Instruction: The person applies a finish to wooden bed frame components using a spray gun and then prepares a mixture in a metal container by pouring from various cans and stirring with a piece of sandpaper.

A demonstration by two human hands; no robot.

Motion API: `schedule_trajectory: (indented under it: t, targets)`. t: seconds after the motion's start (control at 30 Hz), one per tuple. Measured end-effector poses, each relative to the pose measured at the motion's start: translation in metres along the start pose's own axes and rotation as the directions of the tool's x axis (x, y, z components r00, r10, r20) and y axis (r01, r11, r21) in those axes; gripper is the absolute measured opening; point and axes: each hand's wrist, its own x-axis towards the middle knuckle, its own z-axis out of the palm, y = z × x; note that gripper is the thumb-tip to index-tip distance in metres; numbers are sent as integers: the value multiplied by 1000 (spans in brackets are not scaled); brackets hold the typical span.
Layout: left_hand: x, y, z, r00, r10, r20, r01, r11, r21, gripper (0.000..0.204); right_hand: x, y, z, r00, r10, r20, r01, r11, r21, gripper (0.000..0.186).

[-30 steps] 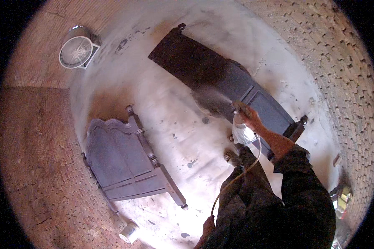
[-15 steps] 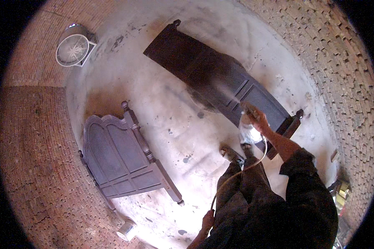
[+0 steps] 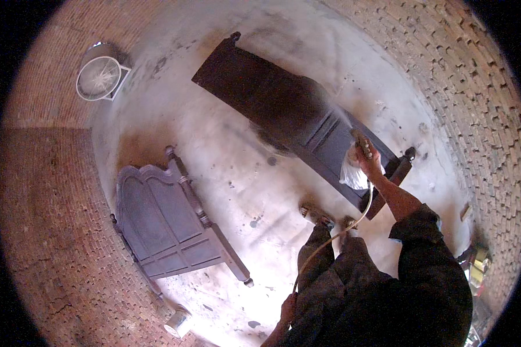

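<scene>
My right hand (image 3: 369, 159) is closed round a spray gun (image 3: 359, 139) with a white, wrapped cup (image 3: 354, 172) under it. A pale mist leaves its nozzle toward a dark wooden bed panel (image 3: 272, 92), which lies on the floor ahead of me. The far part of that panel looks darker and wetter than the near part. A pale hose (image 3: 336, 236) runs from the gun down across my legs to my left hand (image 3: 289, 306), low by my left leg, whose fingers are wrapped round it.
A second arched panel (image 3: 162, 211) with turned posts stands at the left by the brick wall (image 3: 46, 220). A round fan (image 3: 98, 78) is at the far left. A white bucket (image 3: 178, 324) sits at lower left. Assorted containers (image 3: 477, 269) are at the right wall.
My right hand with the spray gun has moved slightly right and farther up over the panel. The mist now lands nearer the panel's far long edge. My left hand stays on the hose.
</scene>
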Motion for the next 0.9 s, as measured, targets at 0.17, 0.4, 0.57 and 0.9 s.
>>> schedule_trajectory:
  t: [0.17,0.4,0.57,0.9]
  targets:
    - [2,-13,34,997,68,40,-67,998,-15,46,-20,51,-31,976,-183,118,183,983,9,34]
    - [-13,-34,62,990,136,25,-138,968,208,48,-87,39,-40,846,85,527,-216,957,192,42]
    - [-24,-19,76,998,-44,48,50,991,-122,31,-87,84,-63,962,-10,273,-129,863,488,41]
    - [-59,15,94,994,111,-24,-105,979,176,48,-100,54,-117,988,-92,124,88,996,33,48]
